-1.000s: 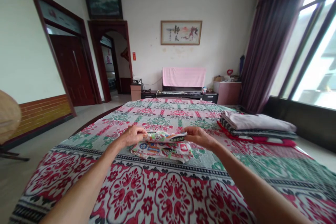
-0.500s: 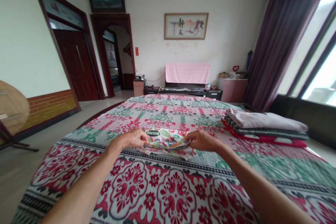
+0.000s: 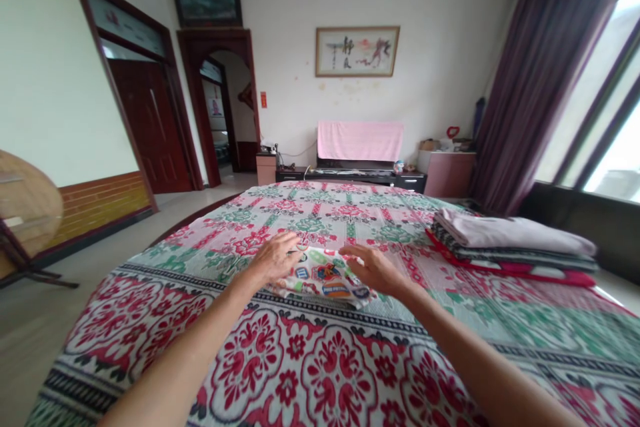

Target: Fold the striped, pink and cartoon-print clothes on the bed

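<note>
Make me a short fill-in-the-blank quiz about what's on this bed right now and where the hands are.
1. Both hands, the left hand and the right hand, rest flat on a folded printed ____.
2. The bedspread bears red and green ____ patterns.
3. The stack of folded bedding lies to the person's ____.

Missing words: cloth; floral; right

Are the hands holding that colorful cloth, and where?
Nothing is gripped. The left hand and right hand lie flat and open on the folded printed cloth, one on each side.
</note>
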The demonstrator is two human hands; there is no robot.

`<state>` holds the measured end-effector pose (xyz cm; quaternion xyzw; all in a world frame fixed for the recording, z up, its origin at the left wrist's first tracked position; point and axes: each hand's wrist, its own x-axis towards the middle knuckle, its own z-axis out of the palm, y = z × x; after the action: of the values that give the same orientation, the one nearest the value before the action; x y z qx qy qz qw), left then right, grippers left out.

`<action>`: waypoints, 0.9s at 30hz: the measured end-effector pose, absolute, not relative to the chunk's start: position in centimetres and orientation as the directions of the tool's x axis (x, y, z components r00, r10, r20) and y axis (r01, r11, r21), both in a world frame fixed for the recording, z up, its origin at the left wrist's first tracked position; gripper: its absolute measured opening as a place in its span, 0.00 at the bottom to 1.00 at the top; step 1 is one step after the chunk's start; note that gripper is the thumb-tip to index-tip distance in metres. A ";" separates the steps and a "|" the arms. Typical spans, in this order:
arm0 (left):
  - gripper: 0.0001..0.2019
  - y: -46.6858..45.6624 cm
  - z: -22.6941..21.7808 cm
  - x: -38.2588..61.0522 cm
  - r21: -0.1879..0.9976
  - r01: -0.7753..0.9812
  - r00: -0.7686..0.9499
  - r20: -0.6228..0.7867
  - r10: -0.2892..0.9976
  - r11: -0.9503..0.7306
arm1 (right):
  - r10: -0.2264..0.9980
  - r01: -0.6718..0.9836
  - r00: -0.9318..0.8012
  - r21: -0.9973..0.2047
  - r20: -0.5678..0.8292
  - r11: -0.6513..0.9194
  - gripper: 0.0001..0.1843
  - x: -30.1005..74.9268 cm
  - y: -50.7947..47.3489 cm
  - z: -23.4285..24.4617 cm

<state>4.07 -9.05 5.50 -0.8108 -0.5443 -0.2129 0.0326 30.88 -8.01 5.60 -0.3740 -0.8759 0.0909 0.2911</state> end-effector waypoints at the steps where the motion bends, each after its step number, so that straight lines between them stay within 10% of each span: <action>1: 0.25 -8.7 4.6 4.5 0.173 0.889 0.343 0.361 0.867 -0.424 | 0.695 0.590 -0.572 -0.370 0.436 0.717 0.19 30.5 -8.0 5.2; 17: 0.36 -8.4 2.0 4.5 0.357 0.891 0.276 0.061 0.959 -0.280 | 0.752 0.681 -0.626 -0.324 0.207 0.657 0.31 30.8 -7.3 2.2; 23: 0.33 -9.7 3.2 2.2 0.381 0.838 0.378 0.113 0.919 -0.391 | 0.700 0.524 -0.626 -0.479 0.344 0.704 0.23 32.2 -7.0 2.4; 27: 0.28 -10.7 5.8 0.7 0.442 0.816 0.429 -0.034 0.903 -0.371 | 0.704 0.460 -0.682 -0.633 0.196 0.622 0.14 34.5 -7.6 4.7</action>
<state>0.72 -10.72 5.80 -0.8211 -0.5234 -0.1074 -0.2009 34.46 -7.57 4.71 -0.3333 -0.8737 0.2790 0.2186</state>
